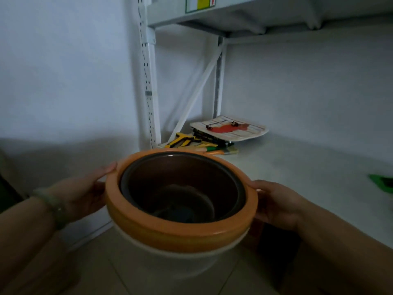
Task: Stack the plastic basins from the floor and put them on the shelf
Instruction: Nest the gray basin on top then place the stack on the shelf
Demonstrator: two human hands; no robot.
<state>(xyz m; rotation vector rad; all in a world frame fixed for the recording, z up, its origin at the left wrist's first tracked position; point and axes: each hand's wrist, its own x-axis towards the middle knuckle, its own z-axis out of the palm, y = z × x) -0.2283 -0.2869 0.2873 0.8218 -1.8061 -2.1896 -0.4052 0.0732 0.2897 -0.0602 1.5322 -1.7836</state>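
Nearest the camera, a stack of plastic basins (pixel 180 209) is held up in front of the person, above the tiled floor (pixel 119 271). A dark brown basin (pixel 180 188) sits nested inside an orange basin (pixel 161 233), and a white basin (pixel 180 260) holds both from below. The left hand (pixel 85 194) grips the stack's left side, fingers (pixel 108 168) curled onto the orange rim, with a pale bracelet (pixel 54 206) on the wrist. The right hand (pixel 274 201) clasps the opposite side, touching the rim. The stack hangs just before the front edge of the white shelf (pixel 297 171), not resting on it. Farther back on the shelf board, near its left post, lie a patterned tray (pixel 231 128), a yellow-and-black tool (pixel 185 140) and some pencils (pixel 210 150). A green object (pixel 381 183) lies at the shelf's right edge.
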